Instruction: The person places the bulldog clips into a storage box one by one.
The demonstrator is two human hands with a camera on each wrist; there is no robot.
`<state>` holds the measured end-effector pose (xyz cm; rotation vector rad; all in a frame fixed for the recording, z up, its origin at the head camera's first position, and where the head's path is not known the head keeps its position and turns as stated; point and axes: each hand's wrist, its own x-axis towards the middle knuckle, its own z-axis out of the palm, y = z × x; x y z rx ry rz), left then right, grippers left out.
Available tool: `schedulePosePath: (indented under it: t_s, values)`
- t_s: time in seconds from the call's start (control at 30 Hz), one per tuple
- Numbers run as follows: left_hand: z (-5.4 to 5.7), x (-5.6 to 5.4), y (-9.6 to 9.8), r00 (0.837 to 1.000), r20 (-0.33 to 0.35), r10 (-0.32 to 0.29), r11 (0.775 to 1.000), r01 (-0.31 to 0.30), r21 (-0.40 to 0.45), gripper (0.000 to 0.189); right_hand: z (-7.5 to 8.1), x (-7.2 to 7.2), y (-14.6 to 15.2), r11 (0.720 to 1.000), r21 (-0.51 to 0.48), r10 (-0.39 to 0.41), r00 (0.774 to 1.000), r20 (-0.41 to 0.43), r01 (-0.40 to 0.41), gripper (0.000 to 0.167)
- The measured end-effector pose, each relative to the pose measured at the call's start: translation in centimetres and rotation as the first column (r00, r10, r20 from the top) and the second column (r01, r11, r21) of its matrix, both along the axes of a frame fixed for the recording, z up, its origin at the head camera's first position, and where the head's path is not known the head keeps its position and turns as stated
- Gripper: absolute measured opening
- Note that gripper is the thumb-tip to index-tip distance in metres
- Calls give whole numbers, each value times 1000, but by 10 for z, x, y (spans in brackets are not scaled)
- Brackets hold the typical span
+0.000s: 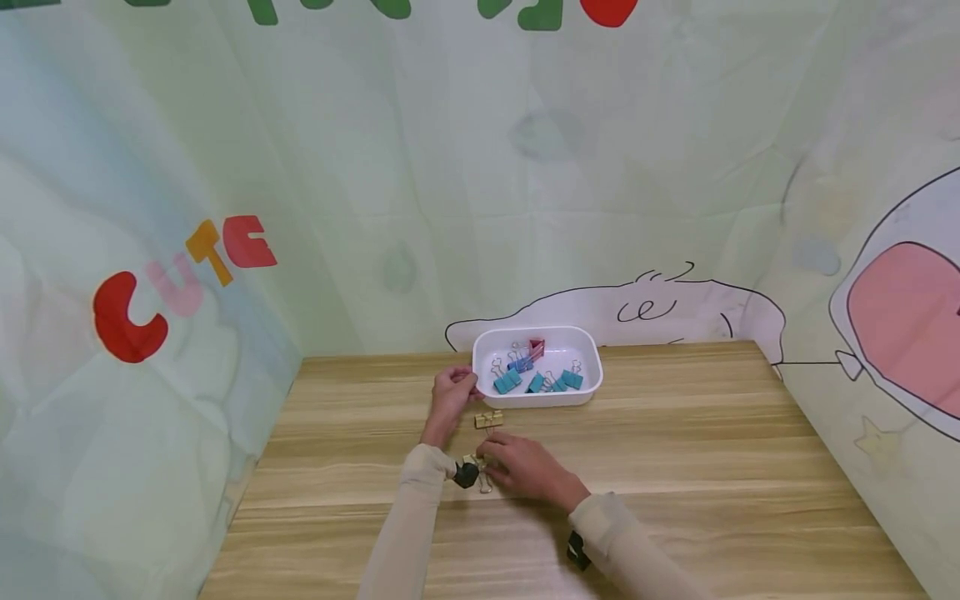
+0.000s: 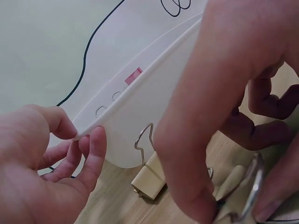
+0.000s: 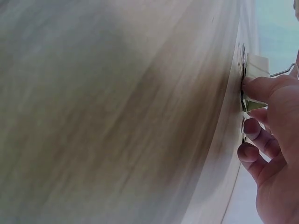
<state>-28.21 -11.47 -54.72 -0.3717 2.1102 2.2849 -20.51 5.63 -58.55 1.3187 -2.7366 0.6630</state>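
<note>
My left hand (image 1: 450, 396) pinches the left rim of a white plastic tray (image 1: 547, 401) between thumb and fingers. My right hand (image 1: 528, 467) is nearer, low over the table in front of the tray. Its thumb and fingers pinch a pale gold binder clip (image 3: 257, 66), whose wire handles stick out. Between that hand and the tray lies another gold binder clip (image 1: 489, 420), its far handle beside the tray's wall in the left wrist view. My right fingers partly hide the pinched clip in the head view.
Inside the tray are several teal binder clips (image 1: 507, 382), a blue one (image 1: 521, 365) and a red one (image 1: 536, 348). The tray stands at the back edge of the wood-grain table (image 1: 690, 433). Printed cloth (image 1: 420, 167) hangs behind and at both sides.
</note>
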Motion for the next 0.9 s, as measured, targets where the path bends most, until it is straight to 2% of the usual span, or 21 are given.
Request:
schedulePosePath:
  t_s: [0.27, 0.5, 0.63, 0.9]
  values:
    - [-1, 0, 0, 1000, 8, 1, 1000, -1, -6, 32, -3, 1, 3, 1000, -23, 8, 1000, -12, -8, 22]
    - [2, 1, 1, 1000, 7, 6, 1000, -6, 0, 32, -4, 2, 8, 1000, -6, -8, 1000, 4, 8, 21]
    - [2, 1, 0, 1000, 10, 2, 1000, -2, -1, 32, 0, 4, 12, 1000, -23, -13, 1000, -4, 13, 22]
    - [3, 1, 1, 1000, 11, 2, 1000, -2, 1, 33, 16, 2, 22, 997, -82, 7, 997, -74, -13, 24]
